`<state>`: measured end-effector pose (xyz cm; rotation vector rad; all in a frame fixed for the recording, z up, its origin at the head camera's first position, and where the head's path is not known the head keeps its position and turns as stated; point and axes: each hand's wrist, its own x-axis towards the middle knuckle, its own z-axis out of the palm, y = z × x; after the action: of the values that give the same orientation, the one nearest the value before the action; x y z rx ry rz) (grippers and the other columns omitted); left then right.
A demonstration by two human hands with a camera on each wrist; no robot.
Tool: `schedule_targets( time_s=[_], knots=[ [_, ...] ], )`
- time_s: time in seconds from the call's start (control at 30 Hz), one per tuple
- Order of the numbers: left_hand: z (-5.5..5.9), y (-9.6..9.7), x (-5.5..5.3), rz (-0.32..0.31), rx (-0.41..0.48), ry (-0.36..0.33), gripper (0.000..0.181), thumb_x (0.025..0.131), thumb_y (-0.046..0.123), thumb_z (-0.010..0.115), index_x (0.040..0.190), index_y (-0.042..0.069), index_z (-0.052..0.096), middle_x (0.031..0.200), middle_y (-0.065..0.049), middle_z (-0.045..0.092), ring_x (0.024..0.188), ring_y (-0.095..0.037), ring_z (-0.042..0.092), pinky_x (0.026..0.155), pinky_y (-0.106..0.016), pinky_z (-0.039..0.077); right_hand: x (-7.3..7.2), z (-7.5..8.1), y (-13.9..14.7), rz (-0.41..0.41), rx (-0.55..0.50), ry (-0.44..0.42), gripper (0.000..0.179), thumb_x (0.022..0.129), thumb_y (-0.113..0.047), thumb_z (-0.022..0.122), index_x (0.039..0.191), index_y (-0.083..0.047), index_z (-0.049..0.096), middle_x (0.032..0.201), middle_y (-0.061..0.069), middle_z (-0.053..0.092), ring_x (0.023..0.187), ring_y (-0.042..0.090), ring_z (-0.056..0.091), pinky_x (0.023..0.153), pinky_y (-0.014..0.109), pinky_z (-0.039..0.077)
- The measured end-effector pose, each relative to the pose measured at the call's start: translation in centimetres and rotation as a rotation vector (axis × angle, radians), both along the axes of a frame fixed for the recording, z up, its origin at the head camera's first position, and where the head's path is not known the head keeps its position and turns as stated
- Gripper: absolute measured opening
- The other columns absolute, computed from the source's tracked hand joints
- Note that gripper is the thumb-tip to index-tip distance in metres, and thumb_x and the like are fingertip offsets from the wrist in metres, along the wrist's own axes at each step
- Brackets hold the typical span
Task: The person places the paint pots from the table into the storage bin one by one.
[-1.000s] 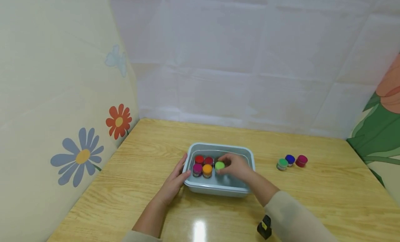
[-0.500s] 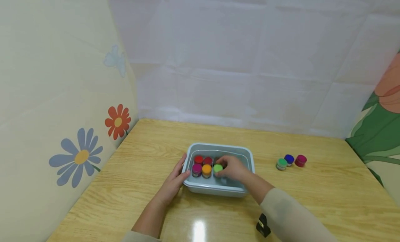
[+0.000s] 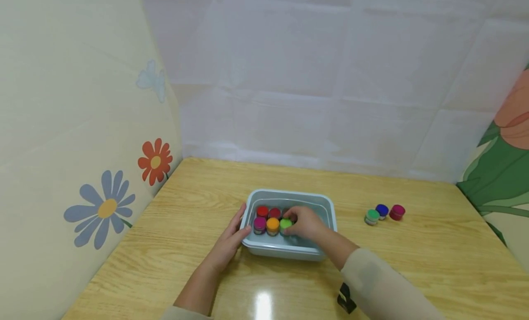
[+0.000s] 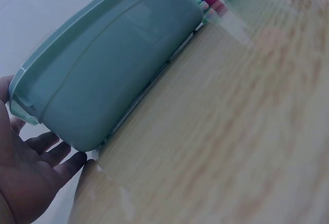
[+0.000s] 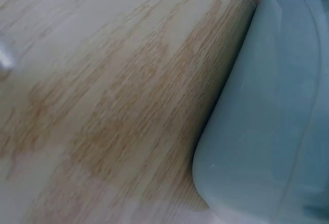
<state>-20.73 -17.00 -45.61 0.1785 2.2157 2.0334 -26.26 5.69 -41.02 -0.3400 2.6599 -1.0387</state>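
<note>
A pale blue plastic tub (image 3: 285,253) stands on the table. My left hand (image 3: 228,242) holds its left end, thumb over the rim and fingers along the outer wall, as the left wrist view of the hand (image 4: 28,172) shows too. Inside the tub my right hand (image 3: 307,222) pinches a small jar with a lime-green lid (image 3: 285,224). Left of it sit an orange-lidded jar (image 3: 272,224) and a purple one (image 3: 259,223). Behind these are a red-lidded jar (image 3: 262,211) and a dark red one (image 3: 274,213). The right fingers partly hide something dark behind the lime jar.
Right of the tub, three more jars stand close together on the wooden table (image 3: 434,251): green (image 3: 372,216), blue (image 3: 382,211) and magenta (image 3: 397,212). A black object (image 3: 346,299) shows beside the right sleeve. A white sheet (image 3: 289,81) hangs behind the table.
My right hand has shifted slightly left with the lime-green jar, bringing it closer to the orange one. My left hand keeps its hold on the tub.
</note>
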Motion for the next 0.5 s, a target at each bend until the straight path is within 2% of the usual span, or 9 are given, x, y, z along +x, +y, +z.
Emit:
schedule_targets(
  time_s=[0.23,0.5],
  knots=[
    [-0.1,0.0,-0.1,0.001,0.003,-0.002,0.065,0.101,0.023,0.048,0.158,0.023,0.017,0.164,-0.017,0.016,0.151,-0.037,0.014,0.12,-0.055,0.016,0.0,0.1,0.4,-0.031,-0.042,-0.011,0.038,0.074,-0.013,0.083,0.11,-0.01,0.069,0.102,0.005,0.066,0.095,0.018,0.057,0.09,0.038,0.049],
    [0.0,0.1,-0.1,0.005,0.005,-0.009,0.065,0.101,0.022,0.048,0.158,0.023,0.017,0.163,-0.018,0.017,0.151,-0.037,0.016,0.12,-0.056,0.018,0.3,1.5,1.7,-0.071,-0.104,0.011,0.038,0.082,-0.015,0.077,0.118,-0.008,0.067,0.115,0.01,0.066,0.106,0.024,0.06,0.093,0.04,0.051]
  ],
)
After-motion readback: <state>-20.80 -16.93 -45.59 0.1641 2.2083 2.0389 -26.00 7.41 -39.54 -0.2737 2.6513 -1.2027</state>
